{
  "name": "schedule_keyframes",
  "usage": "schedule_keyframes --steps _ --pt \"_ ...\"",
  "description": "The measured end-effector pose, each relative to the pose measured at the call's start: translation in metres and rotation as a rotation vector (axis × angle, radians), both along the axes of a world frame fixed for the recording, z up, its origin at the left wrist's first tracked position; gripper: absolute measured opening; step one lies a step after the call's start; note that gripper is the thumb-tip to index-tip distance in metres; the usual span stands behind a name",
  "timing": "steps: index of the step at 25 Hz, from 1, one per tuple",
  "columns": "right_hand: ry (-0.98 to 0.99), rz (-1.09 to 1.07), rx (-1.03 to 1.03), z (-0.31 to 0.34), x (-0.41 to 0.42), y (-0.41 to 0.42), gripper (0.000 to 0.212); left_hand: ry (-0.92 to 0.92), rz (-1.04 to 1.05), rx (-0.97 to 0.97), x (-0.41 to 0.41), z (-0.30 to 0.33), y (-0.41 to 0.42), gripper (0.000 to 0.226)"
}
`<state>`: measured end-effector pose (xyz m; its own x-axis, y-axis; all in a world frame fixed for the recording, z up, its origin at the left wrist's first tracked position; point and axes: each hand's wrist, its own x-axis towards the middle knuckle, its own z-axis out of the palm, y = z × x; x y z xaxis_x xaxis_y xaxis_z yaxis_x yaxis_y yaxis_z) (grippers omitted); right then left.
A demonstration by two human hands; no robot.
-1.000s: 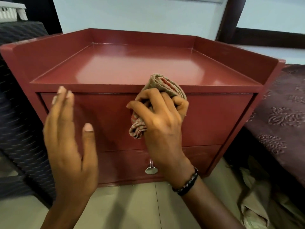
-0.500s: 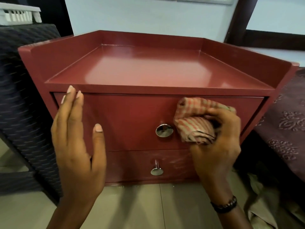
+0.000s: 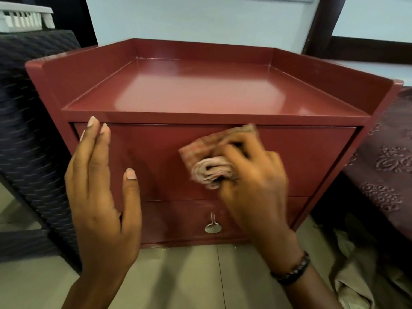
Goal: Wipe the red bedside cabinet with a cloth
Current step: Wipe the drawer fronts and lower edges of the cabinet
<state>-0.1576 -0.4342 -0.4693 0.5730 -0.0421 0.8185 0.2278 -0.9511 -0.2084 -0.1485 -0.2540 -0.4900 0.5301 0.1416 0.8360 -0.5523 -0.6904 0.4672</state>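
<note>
Two hands work at the front of the red cabinet [image 3: 200,94], which stands on the tiled floor [image 3: 200,275]. Right hand [image 3: 249,181]: its grip is curled round a bunched checked cloth [image 3: 207,161], fingers wrapped over the wad and pressing it against the upper drawer [image 3: 307,161] front, about mid-width. This hand and the cloth are motion-blurred. One corner of the cloth sticks up above the fingers, close to the drawer's top edge; the rolled folds bulge out to the left of the knuckles. A dark bead bracelet [image 3: 292,269] sits on that wrist.

Left hand [image 3: 100,192]: its grip is spread, fingers straight and together, thumb apart, holding nothing. It is raised in front of the cabinet's left front corner, fingertips level with the upper drawer's top edge; whether it touches the wood I cannot tell.

Below and a little left of the right hand, a round metal knob [image 3: 213,227] juts from the lower drawer [image 3: 178,219]. The upper drawer's knob is hidden behind the cloth and hand.

Left of the left hand stands a dark woven unit [image 3: 26,130] with a white basket [image 3: 22,16] on top. Right of the right hand lies a maroon patterned bedspread [image 3: 388,166], and below it a crumpled beige fabric [image 3: 356,277] rests on the floor.
</note>
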Motion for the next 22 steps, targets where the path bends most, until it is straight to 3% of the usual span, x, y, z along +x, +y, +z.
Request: schedule_keyframes --steps 7,14,19,22 --pt "0.079 -0.091 0.337 -0.016 -0.017 -0.035 0.031 -0.004 0.001 -0.046 0.002 0.000 -0.003 0.051" --pt "-0.025 0.053 0.014 0.002 0.013 0.054 0.016 -0.010 -0.004 0.014 0.000 0.001 -0.004 0.049" --pt "0.088 0.206 -0.231 -0.081 0.015 0.076 0.022 0.022 0.017 -0.010 0.000 -0.003 0.005 0.049" --pt "0.100 0.146 -0.185 -0.127 0.004 0.023 0.031 0.023 -0.002 0.000 -0.003 -0.005 0.005 0.050"
